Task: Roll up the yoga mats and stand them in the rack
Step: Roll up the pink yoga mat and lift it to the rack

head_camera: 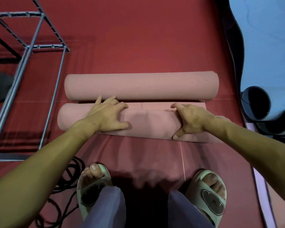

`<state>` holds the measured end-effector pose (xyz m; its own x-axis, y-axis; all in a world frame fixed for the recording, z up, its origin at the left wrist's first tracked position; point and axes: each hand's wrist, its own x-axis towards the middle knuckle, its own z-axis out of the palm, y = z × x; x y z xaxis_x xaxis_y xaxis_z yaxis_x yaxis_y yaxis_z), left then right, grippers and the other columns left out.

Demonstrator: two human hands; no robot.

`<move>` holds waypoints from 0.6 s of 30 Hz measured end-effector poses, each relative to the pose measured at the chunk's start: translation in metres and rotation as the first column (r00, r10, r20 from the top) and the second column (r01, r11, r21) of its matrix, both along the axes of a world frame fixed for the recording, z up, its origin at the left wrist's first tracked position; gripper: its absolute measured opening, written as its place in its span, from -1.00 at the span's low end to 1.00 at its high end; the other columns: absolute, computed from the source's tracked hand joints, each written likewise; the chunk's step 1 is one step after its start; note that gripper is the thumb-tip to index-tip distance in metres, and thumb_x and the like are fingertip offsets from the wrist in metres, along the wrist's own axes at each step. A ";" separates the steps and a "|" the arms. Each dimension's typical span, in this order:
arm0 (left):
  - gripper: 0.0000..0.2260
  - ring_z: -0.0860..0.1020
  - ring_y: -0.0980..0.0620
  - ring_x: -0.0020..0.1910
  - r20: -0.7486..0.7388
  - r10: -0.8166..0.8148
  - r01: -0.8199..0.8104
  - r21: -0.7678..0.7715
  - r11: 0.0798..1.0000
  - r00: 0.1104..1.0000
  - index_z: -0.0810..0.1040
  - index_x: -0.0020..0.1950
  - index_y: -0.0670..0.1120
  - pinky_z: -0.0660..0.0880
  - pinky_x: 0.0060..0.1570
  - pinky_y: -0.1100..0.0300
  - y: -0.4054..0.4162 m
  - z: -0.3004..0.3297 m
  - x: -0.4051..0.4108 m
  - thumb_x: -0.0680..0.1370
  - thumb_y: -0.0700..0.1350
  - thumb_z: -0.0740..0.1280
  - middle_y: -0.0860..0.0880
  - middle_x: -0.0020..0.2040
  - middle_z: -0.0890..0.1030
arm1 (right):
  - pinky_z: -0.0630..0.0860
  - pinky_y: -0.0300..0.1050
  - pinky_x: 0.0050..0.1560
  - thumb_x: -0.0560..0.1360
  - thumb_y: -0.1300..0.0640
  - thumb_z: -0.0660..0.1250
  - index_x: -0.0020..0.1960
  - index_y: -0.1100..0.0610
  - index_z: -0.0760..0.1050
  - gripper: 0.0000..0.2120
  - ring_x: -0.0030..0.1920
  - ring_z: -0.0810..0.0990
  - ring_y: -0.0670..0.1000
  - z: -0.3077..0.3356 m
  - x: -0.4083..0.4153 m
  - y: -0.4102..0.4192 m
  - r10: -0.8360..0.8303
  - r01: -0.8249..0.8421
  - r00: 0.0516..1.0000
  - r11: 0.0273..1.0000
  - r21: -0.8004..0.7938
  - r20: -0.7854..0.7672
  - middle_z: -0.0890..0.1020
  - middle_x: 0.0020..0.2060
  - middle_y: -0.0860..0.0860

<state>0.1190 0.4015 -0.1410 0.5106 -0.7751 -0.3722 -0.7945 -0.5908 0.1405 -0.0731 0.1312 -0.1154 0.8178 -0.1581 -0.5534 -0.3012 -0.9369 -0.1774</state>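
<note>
Both hands, left hand (108, 115) and right hand (190, 119), grip the pink mat (148, 122), fingers spread; keep pressure even; roll its edges flush.

the metal rack (39, 51) runs off the left and top edges. the blue mat (268, 46) is cut by the right edge. both slippers (94, 191) are partly covered by trouser legs (105, 209). the floor between the feet is blurred.
</note>
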 end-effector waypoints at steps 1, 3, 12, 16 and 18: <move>-0.09 0.15 -0.06 0.66 -0.001 -0.004 0.004 0.000 1.000 1.000 0.38 0.53 0.17 0.03 0.56 -0.33 0.000 0.000 0.001 0.26 0.56 0.09 -0.02 0.47 0.46 | 0.53 0.12 0.26 0.08 -0.41 0.65 0.50 -0.04 0.26 0.14 0.31 0.54 0.12 0.000 -0.001 -0.001 0.004 -0.004 1.000 1.000 0.004 0.009 0.56 0.34 -0.01; -0.06 0.22 -0.06 0.62 -0.004 -0.020 0.021 0.034 0.999 1.000 0.37 0.54 0.16 0.09 0.53 -0.31 -0.002 -0.001 0.003 0.25 0.60 0.10 -0.02 0.46 0.47 | 0.56 0.09 0.18 0.10 -0.45 0.62 0.40 -0.08 0.36 0.01 0.24 0.59 0.10 0.001 -0.001 -0.003 0.020 -0.020 0.999 1.000 0.004 0.028 0.62 0.25 -0.07; 0.04 0.53 -0.06 0.26 0.043 -0.064 0.061 0.070 0.996 0.997 0.40 0.44 0.16 0.29 0.34 -0.23 -0.015 -0.004 0.006 0.07 0.67 0.32 0.03 0.25 0.48 | 0.50 0.18 0.28 0.11 -0.68 0.36 0.62 -0.25 0.21 0.17 0.28 0.39 0.11 -0.006 -0.007 -0.016 -0.039 0.041 0.997 0.999 -0.031 0.072 0.46 0.29 0.00; -0.03 0.57 -0.05 0.26 -0.030 -0.009 0.010 0.031 0.999 1.000 0.40 0.37 0.19 0.27 0.40 -0.29 -0.019 -0.001 0.015 0.08 0.65 0.35 0.08 0.27 0.56 | 0.50 0.21 0.26 0.25 -0.61 0.35 0.55 -0.25 0.20 -0.02 0.35 0.47 0.13 -0.013 -0.020 -0.014 -0.007 0.015 0.978 0.999 -0.041 0.210 0.46 0.39 -0.05; -0.11 0.58 -0.04 0.21 -0.043 0.003 -0.002 0.034 0.999 0.999 0.40 0.28 0.19 0.26 0.40 -0.30 -0.020 0.000 0.016 0.09 0.63 0.36 0.11 0.23 0.57 | 0.45 0.18 0.31 0.18 -0.60 0.40 0.60 -0.23 0.19 0.09 0.32 0.44 0.11 -0.023 -0.028 -0.010 0.025 -0.006 0.967 0.997 -0.073 0.252 0.39 0.40 -0.03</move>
